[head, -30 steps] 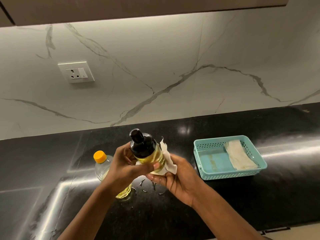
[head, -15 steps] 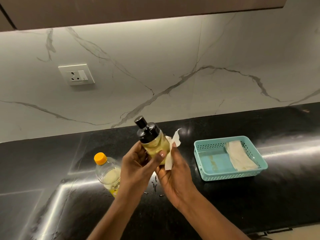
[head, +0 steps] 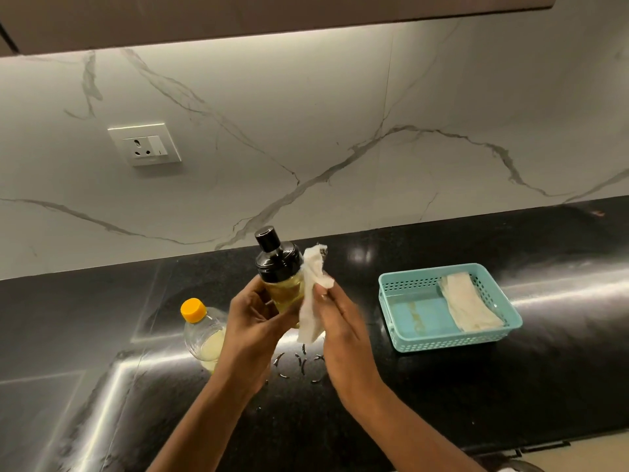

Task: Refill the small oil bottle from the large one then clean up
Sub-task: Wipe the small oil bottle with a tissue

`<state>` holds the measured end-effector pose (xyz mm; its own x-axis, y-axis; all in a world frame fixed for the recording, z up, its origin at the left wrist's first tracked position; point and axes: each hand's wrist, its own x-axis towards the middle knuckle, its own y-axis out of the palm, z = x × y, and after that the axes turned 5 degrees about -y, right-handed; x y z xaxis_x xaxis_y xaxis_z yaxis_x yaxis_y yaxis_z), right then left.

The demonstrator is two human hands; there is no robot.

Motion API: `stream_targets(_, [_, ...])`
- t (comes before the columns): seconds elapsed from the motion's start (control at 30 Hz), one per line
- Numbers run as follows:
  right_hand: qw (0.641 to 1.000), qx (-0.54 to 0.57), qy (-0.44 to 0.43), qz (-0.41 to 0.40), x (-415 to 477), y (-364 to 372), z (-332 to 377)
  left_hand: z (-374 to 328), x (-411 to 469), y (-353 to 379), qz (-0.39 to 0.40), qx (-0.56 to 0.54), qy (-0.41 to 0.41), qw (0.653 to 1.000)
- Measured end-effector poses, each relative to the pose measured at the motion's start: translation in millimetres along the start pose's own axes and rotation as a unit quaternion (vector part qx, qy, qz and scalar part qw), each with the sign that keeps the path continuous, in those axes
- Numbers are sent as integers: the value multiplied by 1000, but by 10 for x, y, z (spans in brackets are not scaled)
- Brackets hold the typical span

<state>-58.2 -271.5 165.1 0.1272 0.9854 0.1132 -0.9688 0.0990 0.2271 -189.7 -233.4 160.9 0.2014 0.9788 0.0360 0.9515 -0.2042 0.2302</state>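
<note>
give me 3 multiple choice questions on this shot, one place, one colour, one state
1. Where does the large bottle stand? A) in a sink B) on the counter, left of the left hand C) on a shelf
2. Its cap's colour? A) yellow B) red C) white
3. The small bottle is? A) lying down B) uncapped C) capped, gripped by the left hand
Answers: 1 B, it stands on the black counter; 2 A, the cap is yellow; 3 C, black cap on, fingers round it.

Light falls from under the cabinet (head: 272, 18); glare streaks cross the dark desk (head: 561, 369) right of the right hand (head: 343, 321).
</note>
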Motion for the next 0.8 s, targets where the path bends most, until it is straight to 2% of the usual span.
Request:
stream_targets(0.17, [990, -95, -55, 87, 33, 6, 89, 42, 1, -34, 14, 10, -3, 1000])
stream_targets(0.3, [970, -203, -82, 106, -16, -89, -1, -31, 27, -51, 13, -41, 8, 999])
stream_targets(0.43, [972, -204, -54, 105, -57, -86, 16, -40, 45, -101, 19, -8, 23, 1000])
stream_targets(0.53, [966, -216, -92, 105, 26, 23, 137, -39, 19, -46, 37, 28, 25, 999])
stream_targets(0.7, [925, -313, -171, 132, 68, 49, 216, -78, -13, 9, 34, 8, 26, 999])
stream_targets(0.8, [909, -345, -161, 168, -48, -78, 82, -96, -21, -34, 11, -14, 15, 1000])
